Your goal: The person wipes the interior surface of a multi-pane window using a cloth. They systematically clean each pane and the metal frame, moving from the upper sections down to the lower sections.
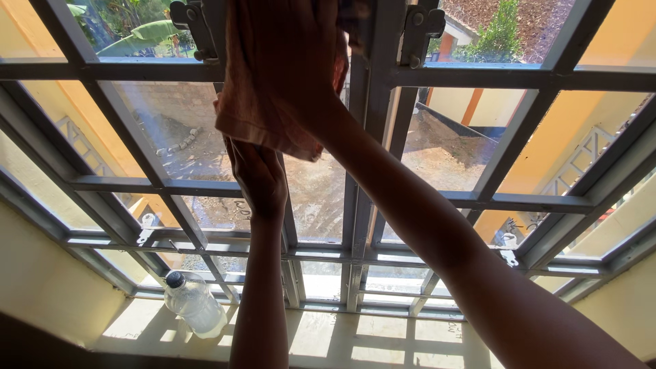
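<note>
The right hand [294, 55] presses a pinkish-orange cloth [273, 102] flat against the upper window pane, fingers spread over it. The cloth hangs with its long axis running up and down, its loose edge pointing downward. Just below it, the left hand [258, 179] rests on the grey window frame [355, 191]; its grip cannot be told. A clear plastic bottle [195, 304] lies tilted on the sill [383, 342].
</note>
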